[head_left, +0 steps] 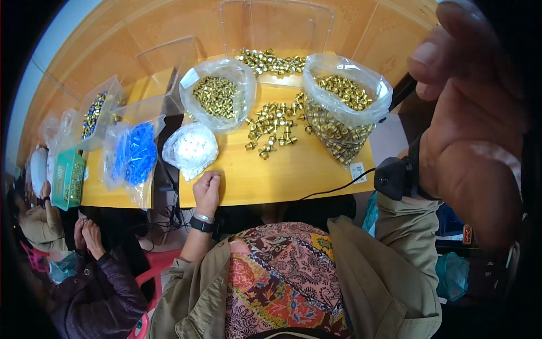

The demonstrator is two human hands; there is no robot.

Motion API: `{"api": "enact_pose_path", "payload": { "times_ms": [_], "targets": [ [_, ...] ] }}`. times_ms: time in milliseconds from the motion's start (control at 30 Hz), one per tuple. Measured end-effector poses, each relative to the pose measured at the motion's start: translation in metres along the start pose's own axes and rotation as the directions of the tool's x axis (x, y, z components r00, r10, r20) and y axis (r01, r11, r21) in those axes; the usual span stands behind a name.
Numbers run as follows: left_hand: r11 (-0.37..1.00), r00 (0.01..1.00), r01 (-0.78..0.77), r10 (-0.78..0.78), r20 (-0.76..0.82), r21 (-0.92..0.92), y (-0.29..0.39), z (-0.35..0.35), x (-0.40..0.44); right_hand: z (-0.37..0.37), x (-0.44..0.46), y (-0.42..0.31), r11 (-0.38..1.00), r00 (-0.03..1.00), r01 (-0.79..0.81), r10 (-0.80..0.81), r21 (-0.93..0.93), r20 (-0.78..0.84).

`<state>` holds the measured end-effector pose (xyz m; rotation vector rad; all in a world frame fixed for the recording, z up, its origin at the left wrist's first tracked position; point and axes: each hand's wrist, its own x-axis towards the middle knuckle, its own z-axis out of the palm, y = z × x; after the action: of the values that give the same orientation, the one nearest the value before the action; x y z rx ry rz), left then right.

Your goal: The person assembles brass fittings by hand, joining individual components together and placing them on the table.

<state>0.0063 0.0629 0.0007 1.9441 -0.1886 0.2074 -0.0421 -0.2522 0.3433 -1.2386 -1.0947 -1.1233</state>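
At the far left, well apart from the small clear plastic bag of white pieces point(171, 148), a seated co-worker's hand point(45, 189) is at a green perforated plastic basket point(58, 179) with brass-coloured parts inside, and a second co-worker's hands point(90, 237) are held together. Nearer that white-piece bag on its left side come a clear plastic box point(117, 89) of blue and brass-coloured parts, then a clear plastic bag of bright blue pieces point(140, 151). Just on the near side of the white-piece bag, the person's left hand point(206, 191) is curled into a loose fist on the yellow wooden table point(259, 186); whether anything is inside it cannot be told. Behind and right of the bag, a clear bag of small brass pieces point(245, 93) has its mouth turned upward. To its right lie loose stubby brass fittings point(274, 125), their long axes at mixed angles, several showing white ends upward. Farther right of the white-piece bag stands a large clear bag of brass fittings point(367, 116), long axis roughly upright, mouth open to the top. Rightmost, the right hand point(468, 141) is raised close to the camera, fingers bent; its grip cannot be told.
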Motion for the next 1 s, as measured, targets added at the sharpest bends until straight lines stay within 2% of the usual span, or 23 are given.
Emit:
{"api": "enact_pose_path", "payload": {
  "times_ms": [100,167,267,333,400,467,533,633,733,767,867,967,1000],
  "targets": [
    [0.999,0.999,0.046,-0.046,0.011,-0.001,-0.007,0.000,0.001,0.011,-0.001,-0.001,0.996,0.999,-0.048,0.048,-0.071,-0.011],
    [0.996,0.996,0.086,-0.085,0.024,-0.025,-0.018,0.000,0.000,0.020,-0.006,0.001,0.975,0.992,-0.124,0.120,-0.182,-0.029],
    [0.998,0.999,0.034,-0.033,0.014,-0.059,-0.024,0.003,-0.001,0.021,-0.030,0.020,0.852,0.928,-0.359,0.371,-0.380,-0.044],
    [0.997,0.997,0.074,-0.073,0.029,-0.017,-0.022,0.000,0.000,0.006,-0.060,0.049,0.740,0.828,-0.500,0.561,-0.449,0.004],
    [0.997,0.997,0.078,-0.078,0.029,-0.023,-0.022,0.000,0.000,-0.004,-0.107,0.083,0.579,0.758,-0.460,0.651,-0.673,0.042],
    [0.998,0.998,0.060,-0.059,0.036,-0.015,-0.020,-0.001,0.000,-0.007,-0.154,0.105,0.457,0.645,-0.535,0.764,-0.711,0.006],
    [0.998,0.997,0.061,-0.061,0.043,-0.008,-0.020,-0.001,0.001,-0.010,-0.192,0.121,0.344,0.581,-0.454,0.814,-0.822,0.020],
    [0.997,0.996,0.078,-0.077,0.050,-0.014,-0.019,-0.001,0.001,-0.004,-0.231,0.155,0.348,0.569,-0.411,0.820,-0.842,0.061],
    [0.997,0.997,0.069,-0.068,0.037,-0.044,-0.015,0.001,0.001,0.007,-0.247,0.187,0.183,0.515,-0.423,0.854,-0.888,-0.070],
    [0.996,0.997,0.073,-0.071,0.035,-0.046,-0.016,0.000,0.001,0.004,-0.251,0.201,0.188,0.510,-0.423,0.858,-0.887,-0.061],
    [0.996,0.996,0.082,-0.081,0.045,-0.040,-0.017,0.000,0.000,0.000,-0.260,0.224,-0.020,0.369,-0.468,0.904,-0.884,-0.216],
    [0.996,0.996,0.079,-0.078,0.047,-0.034,-0.014,-0.002,0.000,0.003,-0.270,0.233,-0.150,0.213,-0.388,0.945,-0.909,-0.246],
    [0.996,0.996,0.078,-0.076,0.048,-0.035,-0.013,-0.002,0.000,0.003,-0.277,0.237,-0.165,0.188,-0.427,0.945,-0.889,-0.266]
  ]
}}
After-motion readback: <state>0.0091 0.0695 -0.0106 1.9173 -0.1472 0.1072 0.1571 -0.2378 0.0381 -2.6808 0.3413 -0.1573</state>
